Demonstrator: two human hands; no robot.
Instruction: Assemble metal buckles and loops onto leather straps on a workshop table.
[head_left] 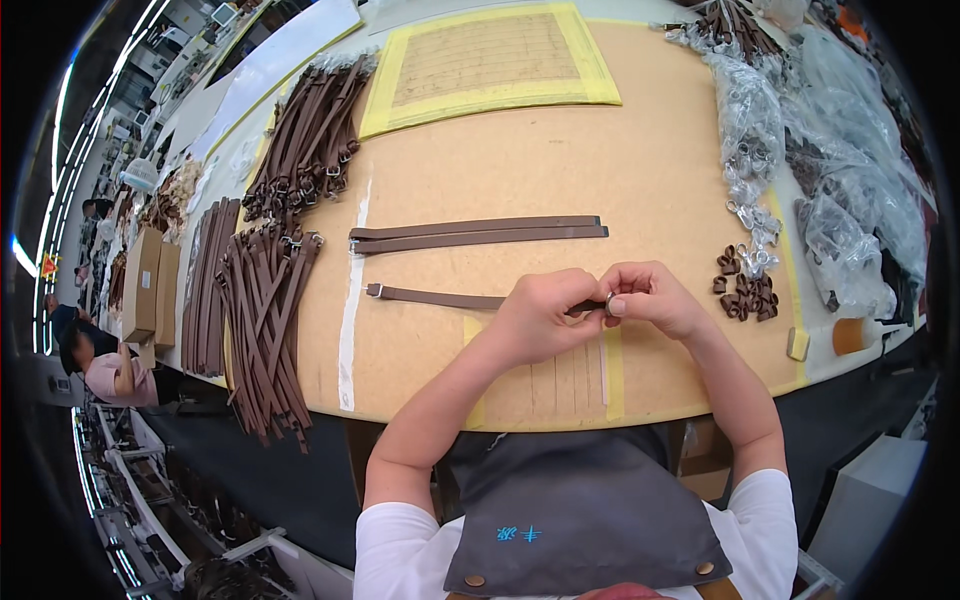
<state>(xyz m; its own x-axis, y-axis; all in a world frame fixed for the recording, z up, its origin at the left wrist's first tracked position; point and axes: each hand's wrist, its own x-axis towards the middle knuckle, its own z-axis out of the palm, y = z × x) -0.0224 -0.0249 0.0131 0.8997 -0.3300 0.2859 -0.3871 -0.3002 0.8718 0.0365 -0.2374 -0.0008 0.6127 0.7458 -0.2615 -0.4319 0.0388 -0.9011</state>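
My left hand (pixel 545 312) is closed round a brown strap (pixel 440 297), near the strap's right end. The strap runs left along the table to a silver buckle (pixel 375 290). Close beside it, my right hand (pixel 657 302) pinches a small silver metal piece (pixel 610 303) at the strap's end. Whether the strap passes through that piece is hidden by my fingers. Farther off, two brown straps (pixel 480 233) lie side by side, their buckles to the left.
Bundles of brown straps (pixel 265 330) lie at the left, some hanging over the front edge. Brown loops (pixel 745 295), silver metal fittings (pixel 757 225) and clear plastic bags (pixel 850 170) are at the right. A yellow-bordered board (pixel 485 60) lies at the back.
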